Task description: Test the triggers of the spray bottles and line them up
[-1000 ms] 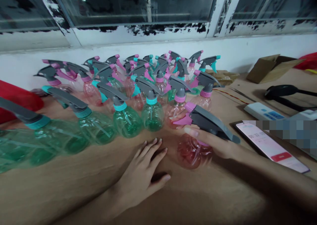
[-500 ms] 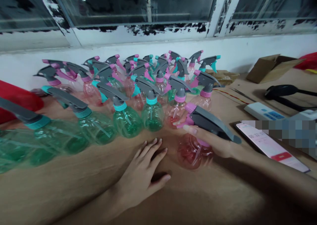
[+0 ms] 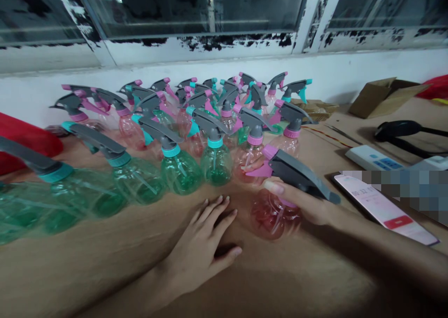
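On the right, my right hand (image 3: 308, 201) is wrapped round the neck of a red, see-through spray bottle (image 3: 269, 217) with a grey and pink trigger head. The thumb crosses the near side of the neck, and a fingertip shows by the pink trigger. This bottle stands upright on the table (image 3: 133, 257). My left hand (image 3: 203, 243) lies palm down on the tabletop, left of that bottle, fingers spread and holding nothing. Just beyond it is a green spray bottle (image 3: 216, 166) with a turquoise collar.
Several green bottles (image 3: 182, 173) line the left, with more red and green ones behind. A phone (image 3: 381, 206) lies at the right, near a white device (image 3: 374, 159), a black strap-like object (image 3: 399, 130) and an open cardboard box (image 3: 381, 96). Red material (image 3: 24, 143) is at left.
By the trigger of the red bottle, my right fingertip and the pink trigger have shifted slightly outward, to the left. My thumb has moved slightly too. The left hand stays in place.
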`<state>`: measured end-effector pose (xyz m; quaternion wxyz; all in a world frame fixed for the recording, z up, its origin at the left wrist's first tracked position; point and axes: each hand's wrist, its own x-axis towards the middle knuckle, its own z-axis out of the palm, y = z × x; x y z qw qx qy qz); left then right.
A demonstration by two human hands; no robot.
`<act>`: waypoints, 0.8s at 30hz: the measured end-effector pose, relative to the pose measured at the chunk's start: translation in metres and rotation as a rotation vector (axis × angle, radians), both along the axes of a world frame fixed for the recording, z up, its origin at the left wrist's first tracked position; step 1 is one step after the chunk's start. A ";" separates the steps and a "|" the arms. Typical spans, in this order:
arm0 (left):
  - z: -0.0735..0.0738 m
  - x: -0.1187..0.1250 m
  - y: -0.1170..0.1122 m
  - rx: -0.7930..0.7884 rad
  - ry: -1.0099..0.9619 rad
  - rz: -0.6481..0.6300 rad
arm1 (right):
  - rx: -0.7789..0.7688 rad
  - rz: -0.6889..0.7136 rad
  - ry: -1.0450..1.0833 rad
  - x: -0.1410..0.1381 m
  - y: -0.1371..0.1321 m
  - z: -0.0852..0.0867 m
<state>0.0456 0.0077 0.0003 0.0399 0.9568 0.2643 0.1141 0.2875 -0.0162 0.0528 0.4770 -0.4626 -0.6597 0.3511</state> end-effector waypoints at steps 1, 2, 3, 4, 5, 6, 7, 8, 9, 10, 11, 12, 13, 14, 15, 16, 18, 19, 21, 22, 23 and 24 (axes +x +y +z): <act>0.000 0.000 0.000 0.001 -0.001 -0.001 | -0.023 0.003 0.019 0.000 0.000 0.000; 0.001 0.000 -0.001 0.002 0.000 0.000 | -0.037 0.006 0.041 0.000 -0.001 0.000; 0.001 0.000 -0.001 0.002 0.002 0.002 | -0.049 0.010 0.061 0.000 -0.001 0.001; 0.002 0.000 -0.001 0.002 0.005 0.004 | -0.054 0.009 0.076 0.000 -0.002 0.001; 0.002 0.000 -0.001 0.001 0.007 0.004 | -0.060 0.015 0.087 0.000 -0.002 0.001; 0.002 0.000 -0.001 0.001 0.007 0.006 | -0.069 0.025 0.096 0.000 -0.002 0.001; 0.002 0.000 -0.001 0.000 0.009 0.007 | -0.078 0.035 0.101 -0.001 -0.001 0.001; 0.002 0.000 -0.001 -0.002 0.010 0.006 | -0.082 0.041 0.102 -0.001 -0.001 0.001; 0.002 0.000 -0.001 -0.001 0.010 0.005 | -0.078 0.045 0.099 0.000 -0.001 0.001; 0.002 0.000 -0.001 0.000 0.009 0.003 | -0.065 0.049 0.095 0.000 -0.001 0.001; 0.002 0.000 -0.001 0.001 0.010 0.002 | -0.052 0.054 0.093 0.000 0.000 0.002; 0.002 0.000 -0.001 0.001 0.012 0.001 | -0.035 0.054 0.093 0.000 0.000 0.002; 0.002 0.000 0.000 0.002 0.012 -0.001 | -0.024 0.054 0.088 -0.001 0.000 0.003; 0.002 0.000 0.000 0.003 0.012 0.001 | -0.015 0.052 0.080 -0.001 0.000 0.004; 0.002 0.000 0.000 0.003 0.013 0.003 | -0.005 0.047 0.073 -0.001 -0.001 0.005; 0.003 0.001 0.000 0.001 0.014 0.005 | 0.004 0.035 0.066 -0.002 -0.001 0.006; 0.003 0.001 -0.001 -0.002 0.012 0.004 | 0.013 0.005 0.059 -0.002 -0.001 0.007; 0.003 0.001 -0.001 -0.004 0.011 0.000 | 0.014 0.003 0.061 -0.002 -0.001 0.006; 0.003 0.000 -0.001 -0.006 0.008 -0.007 | 0.000 0.022 0.065 -0.001 0.000 0.003; 0.003 0.000 -0.001 -0.006 0.007 -0.008 | -0.014 0.032 0.067 0.000 0.000 0.002; 0.002 0.000 -0.001 -0.005 0.008 -0.007 | -0.022 0.038 0.071 0.001 0.000 0.000; 0.002 0.000 -0.001 -0.005 0.010 -0.003 | -0.031 0.033 0.073 0.002 0.000 -0.001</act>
